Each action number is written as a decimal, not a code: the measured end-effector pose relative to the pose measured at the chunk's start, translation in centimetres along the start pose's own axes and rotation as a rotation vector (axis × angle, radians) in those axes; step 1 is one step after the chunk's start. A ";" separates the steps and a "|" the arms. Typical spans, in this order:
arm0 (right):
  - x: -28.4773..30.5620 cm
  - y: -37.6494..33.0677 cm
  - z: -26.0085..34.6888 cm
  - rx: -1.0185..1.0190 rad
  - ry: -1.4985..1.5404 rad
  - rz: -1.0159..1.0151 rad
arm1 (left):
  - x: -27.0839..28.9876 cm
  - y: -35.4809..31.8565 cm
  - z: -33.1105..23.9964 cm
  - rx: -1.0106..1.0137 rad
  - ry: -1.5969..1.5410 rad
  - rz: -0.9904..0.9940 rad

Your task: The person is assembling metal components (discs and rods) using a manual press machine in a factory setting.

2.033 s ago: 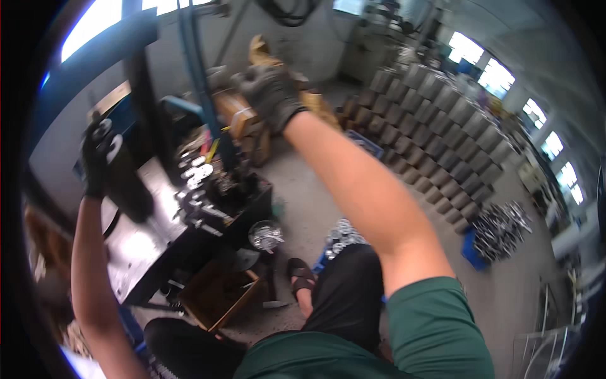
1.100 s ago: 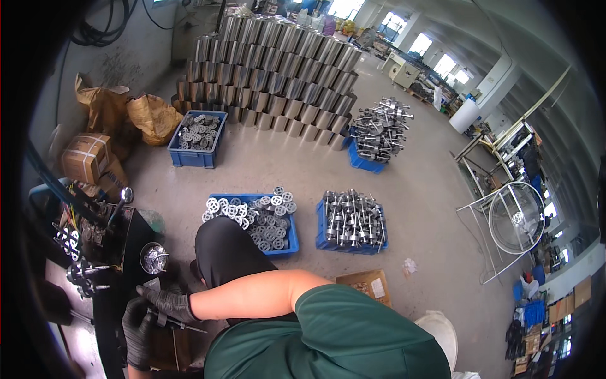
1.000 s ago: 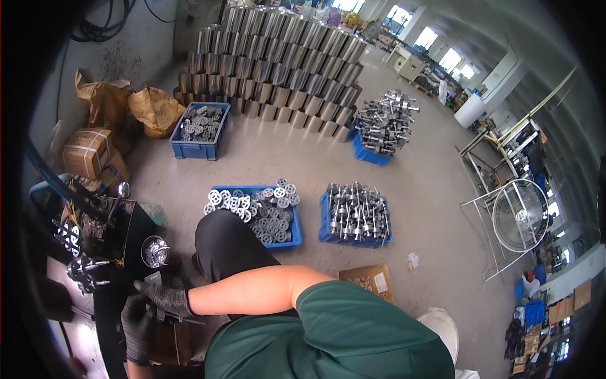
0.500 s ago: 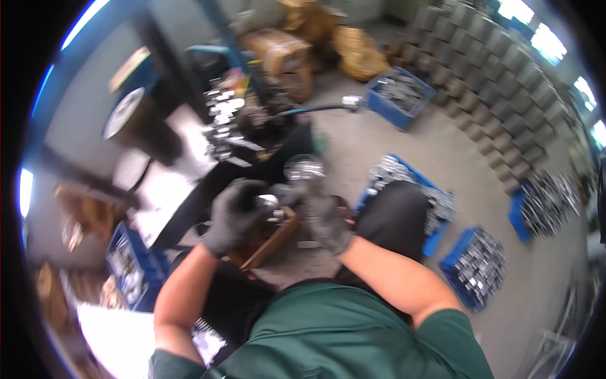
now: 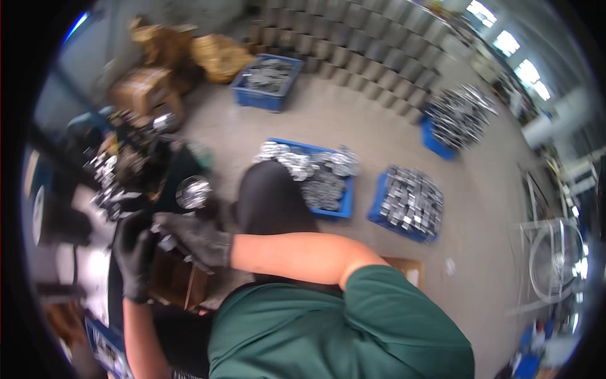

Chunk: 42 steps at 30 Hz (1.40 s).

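Green sleeve (image 5: 353, 328) nearest, black-gloved left hand (image 5: 134, 252) and right hand (image 5: 196, 237) close together over a brown box (image 5: 177, 284), fingers curled around a small blurred metal part (image 5: 165, 243), shiny round metal piece (image 5: 193, 191) just beyond, blue crates of metal parts (image 5: 328, 183) on the floor farther off.

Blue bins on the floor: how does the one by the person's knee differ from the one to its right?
The bin by the knee holds round, disc-like metal parts heaped loosely and is partly hidden by the knee. The bin to its right holds metal pieces packed in tidy rows and is fully in view. Both are blue and full.
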State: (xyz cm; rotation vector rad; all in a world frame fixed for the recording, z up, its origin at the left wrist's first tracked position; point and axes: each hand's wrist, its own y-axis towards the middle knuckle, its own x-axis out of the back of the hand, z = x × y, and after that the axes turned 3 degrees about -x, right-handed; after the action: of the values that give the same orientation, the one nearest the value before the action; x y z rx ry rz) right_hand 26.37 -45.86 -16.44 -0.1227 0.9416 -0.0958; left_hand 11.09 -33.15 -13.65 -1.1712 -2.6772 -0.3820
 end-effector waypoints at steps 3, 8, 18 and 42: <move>0.6 -3.4 5.1 0.032 0.065 0.146 | 1.3 1.2 2.7 -0.092 -0.049 -0.001; 2.7 -15.3 13.1 0.546 -0.040 -0.144 | 1.2 2.0 6.2 0.006 0.015 0.107; 34.6 -40.8 12.6 0.622 0.121 -1.008 | -0.4 -1.2 8.6 0.077 0.430 0.326; 52.4 -53.5 14.7 -0.564 -1.176 -2.028 | 3.6 -6.4 8.6 0.099 0.807 0.401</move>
State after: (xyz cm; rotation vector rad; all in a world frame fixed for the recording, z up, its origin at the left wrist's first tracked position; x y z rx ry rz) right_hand 67.40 -104.91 -41.95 -1.4482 -0.6825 -1.4390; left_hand 3.31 -32.21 -21.83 -1.1585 -1.7159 -0.5067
